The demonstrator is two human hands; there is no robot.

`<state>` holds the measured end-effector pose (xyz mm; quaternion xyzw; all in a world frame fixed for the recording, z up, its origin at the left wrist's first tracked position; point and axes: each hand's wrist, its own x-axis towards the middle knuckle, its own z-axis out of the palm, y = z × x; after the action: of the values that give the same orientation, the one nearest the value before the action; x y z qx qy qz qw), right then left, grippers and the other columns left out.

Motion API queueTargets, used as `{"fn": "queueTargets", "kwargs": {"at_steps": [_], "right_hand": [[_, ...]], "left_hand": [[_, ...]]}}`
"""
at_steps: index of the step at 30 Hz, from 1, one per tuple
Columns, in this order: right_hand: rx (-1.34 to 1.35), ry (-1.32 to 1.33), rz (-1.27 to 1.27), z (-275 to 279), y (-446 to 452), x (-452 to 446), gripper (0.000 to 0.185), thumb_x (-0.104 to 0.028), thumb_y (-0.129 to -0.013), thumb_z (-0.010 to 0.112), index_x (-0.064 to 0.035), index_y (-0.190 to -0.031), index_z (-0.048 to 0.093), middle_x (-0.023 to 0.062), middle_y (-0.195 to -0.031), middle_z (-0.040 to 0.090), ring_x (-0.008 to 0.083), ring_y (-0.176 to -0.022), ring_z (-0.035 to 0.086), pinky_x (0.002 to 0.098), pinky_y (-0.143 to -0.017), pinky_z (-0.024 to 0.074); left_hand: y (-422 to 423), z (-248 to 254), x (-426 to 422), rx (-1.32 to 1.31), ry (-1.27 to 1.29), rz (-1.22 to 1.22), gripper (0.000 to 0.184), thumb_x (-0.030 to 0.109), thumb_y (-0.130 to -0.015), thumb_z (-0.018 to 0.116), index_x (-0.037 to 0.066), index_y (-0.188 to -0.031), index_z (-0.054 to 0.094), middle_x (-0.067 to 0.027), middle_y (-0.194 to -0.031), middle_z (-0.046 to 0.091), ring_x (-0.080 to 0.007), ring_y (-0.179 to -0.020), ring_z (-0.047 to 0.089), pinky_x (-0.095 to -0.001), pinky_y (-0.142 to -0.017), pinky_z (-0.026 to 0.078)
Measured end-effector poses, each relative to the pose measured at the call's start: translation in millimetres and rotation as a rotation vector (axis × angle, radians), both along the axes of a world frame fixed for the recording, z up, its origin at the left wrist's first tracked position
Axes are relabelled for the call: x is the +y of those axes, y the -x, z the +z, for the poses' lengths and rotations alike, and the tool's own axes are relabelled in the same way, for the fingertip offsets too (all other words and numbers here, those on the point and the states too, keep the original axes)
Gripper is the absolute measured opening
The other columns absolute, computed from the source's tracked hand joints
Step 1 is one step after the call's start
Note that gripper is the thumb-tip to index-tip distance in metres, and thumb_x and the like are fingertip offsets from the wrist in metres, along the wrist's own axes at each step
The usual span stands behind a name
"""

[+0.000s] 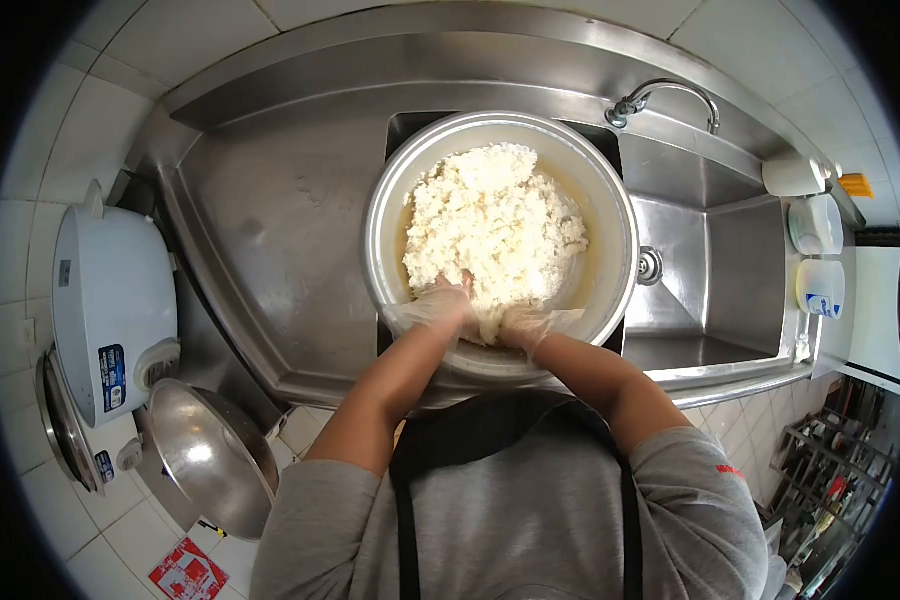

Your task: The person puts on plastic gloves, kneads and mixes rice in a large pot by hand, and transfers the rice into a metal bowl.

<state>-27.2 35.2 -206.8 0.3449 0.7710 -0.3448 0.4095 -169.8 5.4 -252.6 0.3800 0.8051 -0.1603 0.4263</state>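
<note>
A large round metal pot [375,235] holds a heap of white, clumpy grains that looks like cooked rice [495,215]. Inside its near rim, my left hand [450,303] presses into the rice with fingers bent, a few fingertips showing. Just to the right, my right hand [518,325] is closed against a clump of rice lying between the two hands; most of its fingers are buried. Clear loose plastic gloves [560,320] cover both hands and wrists.
The pot sits over a steel sink counter [280,230]. At right are a sink basin [740,275], a curved faucet [675,88] and white plastic containers [820,288]. A large cooker [115,300] and a metal bowl [210,450] stand at left.
</note>
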Motion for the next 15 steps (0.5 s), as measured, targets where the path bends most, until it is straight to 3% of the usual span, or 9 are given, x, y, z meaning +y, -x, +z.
{"fn": "queueTargets", "kwargs": {"at_steps": [1,3,5,6,8,9,10,13,15], "right_hand": [[0.021,0.005,0.038,-2,2,0,0.039,-0.032,-0.083,0.056,-0.0120,-0.116,0.056,0.0093,-0.119,0.055,0.0237,-0.108,0.053,0.0335,-0.087,0.0449],[0.141,-0.030,0.240,-20,2,3,0.034,-0.027,-0.085,0.053,-0.0100,-0.114,0.057,0.0088,-0.116,0.056,0.0227,-0.104,0.054,0.0333,-0.085,0.0456],[0.294,-0.081,0.520,-42,1,2,0.029,-0.022,-0.087,0.049,-0.0049,-0.109,0.058,0.0088,-0.111,0.059,0.0211,-0.099,0.056,0.0334,-0.082,0.0458],[0.371,-0.104,0.663,-50,-2,2,0.028,-0.019,-0.088,0.047,-0.0023,-0.106,0.059,0.0088,-0.108,0.060,0.0203,-0.096,0.057,0.0334,-0.081,0.0459],[0.583,0.471,-0.642,-46,-1,-5,0.030,-0.017,-0.085,0.052,0.0004,-0.110,0.056,0.0079,-0.103,0.061,0.0204,-0.093,0.057,0.0321,-0.082,0.0453],[0.621,0.747,-1.309,-44,0,-8,0.032,-0.016,-0.084,0.055,0.0017,-0.111,0.055,0.0074,-0.101,0.061,0.0204,-0.092,0.057,0.0314,-0.082,0.0450],[0.661,0.769,-1.333,-41,1,-4,0.034,-0.016,-0.084,0.056,0.0023,-0.112,0.053,0.0086,-0.102,0.060,0.0203,-0.092,0.057,0.0315,-0.082,0.0448],[0.785,0.833,-1.422,-30,0,16,0.041,-0.016,-0.082,0.060,0.0042,-0.116,0.049,0.0122,-0.103,0.059,0.0201,-0.093,0.056,0.0318,-0.083,0.0441],[0.759,0.805,-1.500,-26,-1,19,0.040,-0.015,-0.083,0.059,0.0037,-0.116,0.048,0.0124,-0.106,0.057,0.0204,-0.091,0.057,0.0322,-0.080,0.0461]], "left_hand": [[1,0,4,-0.026,0.027,-0.161,0.100,0.051,-0.065,0.064,0.002,-0.140,0.018,-0.0230,-0.136,0.035,-0.0341,-0.129,0.029,-0.0459,-0.109,0.015],[9,-4,11,-0.153,0.002,-0.201,0.106,0.044,-0.057,0.072,0.000,-0.139,0.020,-0.0230,-0.134,0.038,-0.0326,-0.128,0.032,-0.0431,-0.108,0.019],[16,6,11,-0.367,-0.086,0.039,0.111,0.039,-0.049,0.077,-0.001,-0.138,0.023,-0.0232,-0.131,0.042,-0.0315,-0.125,0.037,-0.0388,-0.107,0.024],[21,32,9,-0.490,-0.069,0.231,0.096,0.037,-0.055,0.074,0.003,-0.134,0.033,-0.0198,-0.128,0.046,-0.0318,-0.116,0.047,-0.0288,-0.100,0.034],[26,81,5,-0.683,-0.169,0.444,0.083,0.036,-0.060,0.071,0.007,-0.131,0.040,-0.0166,-0.131,0.044,-0.0290,-0.117,0.046,-0.0297,-0.097,0.035],[31,74,3,-0.916,-0.148,0.601,0.074,0.038,-0.065,0.069,0.010,-0.129,0.044,-0.0138,-0.135,0.039,-0.0283,-0.122,0.039,-0.0362,-0.099,0.032],[36,73,3,-1.136,-0.092,0.768,0.065,0.040,-0.070,0.066,0.013,-0.126,0.048,-0.0111,-0.139,0.034,-0.0276,-0.127,0.033,-0.0426,-0.100,0.029],[26,79,13,-0.917,-0.097,0.862,0.066,0.047,-0.073,0.064,0.014,-0.127,0.047,-0.0122,-0.138,0.036,-0.0263,-0.127,0.032,-0.0470,-0.101,0.026],[16,91,14,-0.915,-0.146,0.878,0.065,0.048,-0.075,0.063,0.010,-0.126,0.047,-0.0131,-0.126,0.049,-0.0241,-0.116,0.046,-0.0401,-0.096,0.036]]}}
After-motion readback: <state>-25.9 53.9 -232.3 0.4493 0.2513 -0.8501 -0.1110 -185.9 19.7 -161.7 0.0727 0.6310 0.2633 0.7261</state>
